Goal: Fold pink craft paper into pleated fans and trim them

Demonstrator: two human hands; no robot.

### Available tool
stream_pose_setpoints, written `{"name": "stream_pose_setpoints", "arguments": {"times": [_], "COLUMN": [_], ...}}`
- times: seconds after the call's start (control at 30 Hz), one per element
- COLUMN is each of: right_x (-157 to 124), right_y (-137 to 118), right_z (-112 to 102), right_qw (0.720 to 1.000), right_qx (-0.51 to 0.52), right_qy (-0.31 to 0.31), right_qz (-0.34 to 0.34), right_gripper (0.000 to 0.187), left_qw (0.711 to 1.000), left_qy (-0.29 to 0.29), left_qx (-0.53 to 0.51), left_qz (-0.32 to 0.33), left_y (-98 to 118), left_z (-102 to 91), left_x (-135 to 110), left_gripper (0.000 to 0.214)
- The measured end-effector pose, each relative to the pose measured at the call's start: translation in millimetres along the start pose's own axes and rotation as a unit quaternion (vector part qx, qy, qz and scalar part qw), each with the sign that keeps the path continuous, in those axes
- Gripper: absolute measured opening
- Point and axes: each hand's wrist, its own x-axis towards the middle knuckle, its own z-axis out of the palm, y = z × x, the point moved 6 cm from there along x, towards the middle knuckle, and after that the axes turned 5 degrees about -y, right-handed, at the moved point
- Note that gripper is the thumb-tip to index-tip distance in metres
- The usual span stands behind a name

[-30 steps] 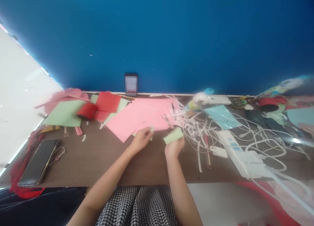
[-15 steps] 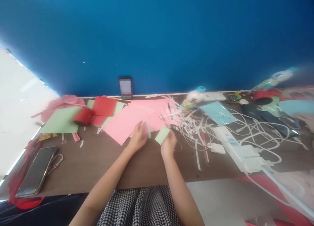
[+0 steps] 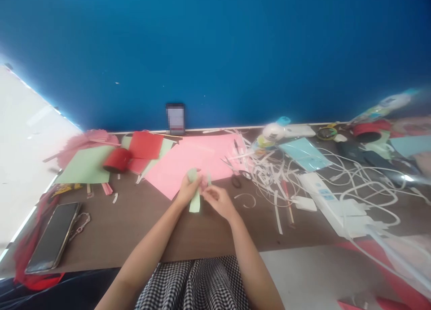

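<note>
In front of me, my left hand [image 3: 187, 189] is closed around a light green paper strip [image 3: 194, 205], whose lower end hangs below the fingers. My right hand [image 3: 219, 201] is beside it, thumb and fingers pinched together near the left fingertips. A small pale green sliver [image 3: 209, 179] shows just above the right fingers; blur hides what they grip. Beyond both hands lies a large pink paper sheet [image 3: 198, 150]. Black-handled scissors [image 3: 236, 180] rest at its right edge.
Left are green paper [image 3: 85, 166], a red roll [image 3: 117, 161], red paper [image 3: 145, 144] and a phone [image 3: 54, 236]. To the right are paper scraps [image 3: 266, 168], a glue bottle [image 3: 273, 132], tangled white cables and a power strip [image 3: 325, 202]. A blue wall stands behind.
The green paper has gone from my right hand to my left, where it hangs downward. My right hand has moved left and pinches close to my left hand. The view has shifted slightly.
</note>
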Motion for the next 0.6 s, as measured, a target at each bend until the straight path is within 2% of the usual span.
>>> {"name": "stream_pose_setpoints", "arguments": {"times": [0.1, 0.17, 0.3, 0.4, 0.47, 0.6], "right_x": [-1.8, -2.7, 1.4, 3.0, 3.1, 4.4], "right_y": [-2.4, -1.0, 4.8, 7.5, 9.1, 9.5], "right_z": [-17.5, -24.3, -21.7, -19.7, -20.4, -22.7], "right_qw": [0.989, 0.978, 0.978, 0.979, 0.977, 0.978], "right_qx": [-0.021, -0.010, 0.033, 0.046, 0.062, 0.067], "right_qy": [0.139, 0.202, 0.202, 0.199, 0.203, 0.199], "right_qz": [-0.035, -0.046, -0.040, -0.021, -0.008, -0.004], "right_gripper": [0.022, 0.022, 0.026, 0.022, 0.021, 0.019], "left_qw": [0.998, 0.996, 0.985, 0.978, 0.983, 0.995], "left_qy": [-0.057, -0.088, -0.164, -0.206, -0.185, -0.084], "left_qx": [-0.006, 0.002, 0.029, 0.014, -0.012, 0.018], "left_qz": [-0.020, -0.026, -0.043, -0.024, 0.005, 0.042], "left_y": [4.1, 7.6, 6.8, 4.9, 5.5, 4.5], "left_z": [6.5, 10.9, 23.4, 29.7, 25.6, 6.9], "left_x": [-2.5, -6.4, -16.6, -20.5, -17.8, -6.5], "left_gripper": [0.052, 0.055, 0.055, 0.054, 0.045, 0.019]}}
